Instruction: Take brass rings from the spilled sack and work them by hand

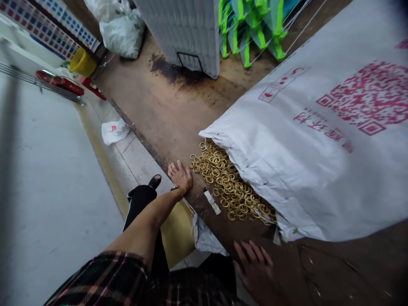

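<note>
My left hand (180, 175) lies on the edge of the brown table, fingers extended and holding nothing. Just to its right, brass-coloured metal rings (228, 180) spill in a heap from the mouth of a large white sack (306, 157) that lies on its side. Nearer my body, my right hand (255, 267) rests at the table edge with its fingers apart and nothing in them. Its lower part fades into shadow. Between the hands lies a small whitish strip with a dark end (212, 202), close to the rings.
Green-edged pieces (251, 29) with white strings lie at the back beside a grey-white panel (188, 38). White bags (123, 34) stand at the far end of the brown tabletop (149, 106). On the floor are a white plastic bag (115, 131) and a yellow bucket (83, 61).
</note>
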Action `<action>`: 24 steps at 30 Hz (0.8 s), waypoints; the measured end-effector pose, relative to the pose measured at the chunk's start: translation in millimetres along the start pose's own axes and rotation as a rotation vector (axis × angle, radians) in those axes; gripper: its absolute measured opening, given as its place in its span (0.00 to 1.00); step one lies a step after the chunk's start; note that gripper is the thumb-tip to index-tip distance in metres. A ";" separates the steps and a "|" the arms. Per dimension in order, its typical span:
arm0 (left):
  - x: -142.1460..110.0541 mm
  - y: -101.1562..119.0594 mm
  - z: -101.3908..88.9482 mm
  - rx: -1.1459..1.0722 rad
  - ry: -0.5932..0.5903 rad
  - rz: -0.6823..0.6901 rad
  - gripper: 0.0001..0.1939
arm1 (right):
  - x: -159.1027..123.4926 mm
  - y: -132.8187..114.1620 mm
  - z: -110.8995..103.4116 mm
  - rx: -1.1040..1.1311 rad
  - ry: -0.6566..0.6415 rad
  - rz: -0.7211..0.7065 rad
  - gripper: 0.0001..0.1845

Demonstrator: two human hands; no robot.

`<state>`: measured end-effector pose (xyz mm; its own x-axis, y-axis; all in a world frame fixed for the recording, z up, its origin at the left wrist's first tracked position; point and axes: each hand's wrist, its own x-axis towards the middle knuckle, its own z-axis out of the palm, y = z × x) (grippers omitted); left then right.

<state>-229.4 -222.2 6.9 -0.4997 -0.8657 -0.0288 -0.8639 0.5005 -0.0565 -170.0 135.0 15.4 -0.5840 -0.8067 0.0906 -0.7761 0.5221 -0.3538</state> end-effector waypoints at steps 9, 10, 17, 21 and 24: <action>1.3 -1.2 3.1 0.008 0.058 0.014 0.30 | 0.9 -6.1 5.8 0.060 0.054 0.079 0.23; 1.4 -1.4 3.5 0.003 0.060 0.015 0.30 | 0.6 -5.6 7.0 0.055 0.063 0.078 0.23; 3.5 -1.6 5.3 0.008 0.083 0.028 0.29 | -5.8 -1.3 23.7 0.007 0.100 0.077 0.25; 4.3 -2.3 6.5 0.007 0.089 0.041 0.29 | -2.7 1.3 24.7 -0.047 0.130 0.062 0.25; 4.6 -3.4 9.5 -0.009 0.110 0.047 0.29 | 2.7 3.4 19.7 -0.098 0.135 0.023 0.24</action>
<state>-228.2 -227.9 -2.4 -0.5431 -0.8359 0.0789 -0.8396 0.5410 -0.0483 -169.6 129.2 -3.9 -0.6233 -0.7532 0.2105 -0.7779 0.5697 -0.2650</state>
